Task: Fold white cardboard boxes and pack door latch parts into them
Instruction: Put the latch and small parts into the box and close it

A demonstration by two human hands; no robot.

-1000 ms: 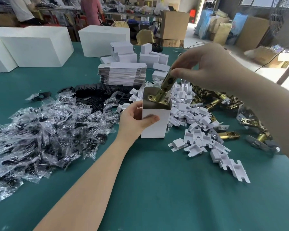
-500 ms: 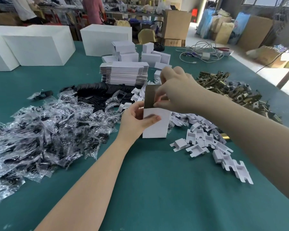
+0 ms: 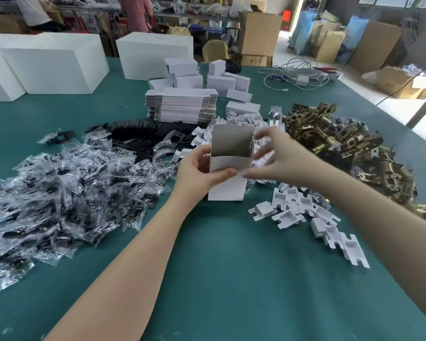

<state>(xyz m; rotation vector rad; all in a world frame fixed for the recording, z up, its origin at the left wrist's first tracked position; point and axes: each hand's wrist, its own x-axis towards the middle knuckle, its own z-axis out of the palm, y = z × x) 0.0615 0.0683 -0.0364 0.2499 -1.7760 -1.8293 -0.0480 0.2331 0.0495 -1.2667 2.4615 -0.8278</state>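
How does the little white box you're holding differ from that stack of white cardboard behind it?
The held box is opened into shape and stands upright, top flap up, gripped by the left hand. The stack of flat blanks lies unfolded, many sheets piled flat on the table, untouched. Both are the same white cardboard.

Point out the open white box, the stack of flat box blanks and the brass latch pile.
open white box [image 3: 225, 187], head view, front wall
stack of flat box blanks [image 3: 182, 108], head view, near edge
brass latch pile [image 3: 342, 139], head view, middle
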